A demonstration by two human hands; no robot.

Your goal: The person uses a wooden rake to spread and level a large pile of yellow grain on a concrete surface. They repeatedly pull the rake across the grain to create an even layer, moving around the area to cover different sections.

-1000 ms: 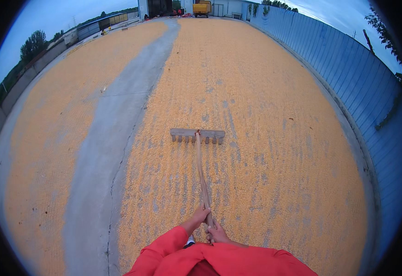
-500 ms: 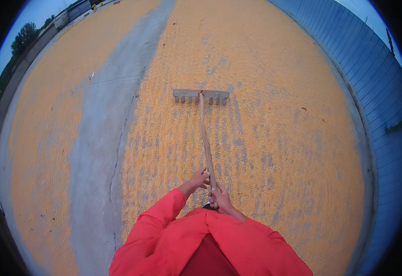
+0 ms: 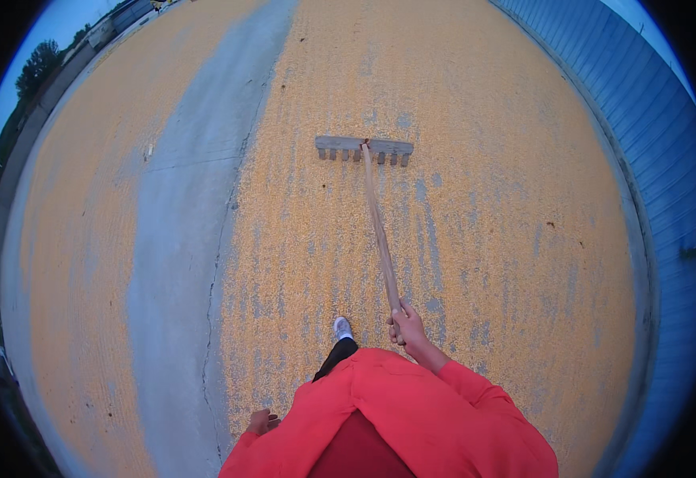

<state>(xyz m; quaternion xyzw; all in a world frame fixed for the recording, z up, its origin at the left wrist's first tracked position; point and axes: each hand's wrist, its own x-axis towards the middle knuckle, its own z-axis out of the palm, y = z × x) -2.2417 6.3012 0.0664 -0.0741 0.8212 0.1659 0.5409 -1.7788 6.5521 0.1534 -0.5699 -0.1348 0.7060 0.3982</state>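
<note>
because only the bare right hand [image 3: 409, 325] is wrapped around the near end of the long brown wooden rake [image 3: 377, 213], the tool could twist or swing off line if one side of it snagged. the bare left hand [image 3: 262, 422] hangs low beside the bright red jacket [image 3: 427, 398], well apart from the rake, its fingers slackly parted and no object showing in it, so it offers no second point of control. the rake stretches forward from the body, its blunt-toothed greyish wooden crossbar [image 3: 340, 145] over the thin layer of yellow-orange corn kernels [image 3: 491, 175]; how hard the teeth press is hard to tell. uneven pressure there could heap the kernels or scrape wider grey gaps. the pale shoe [image 3: 343, 327] stands among loose kernels, which might roll underfoot and upset balance. a leftward drift might also scatter some onto the bare grey concrete strip [image 3: 180, 215].
</note>
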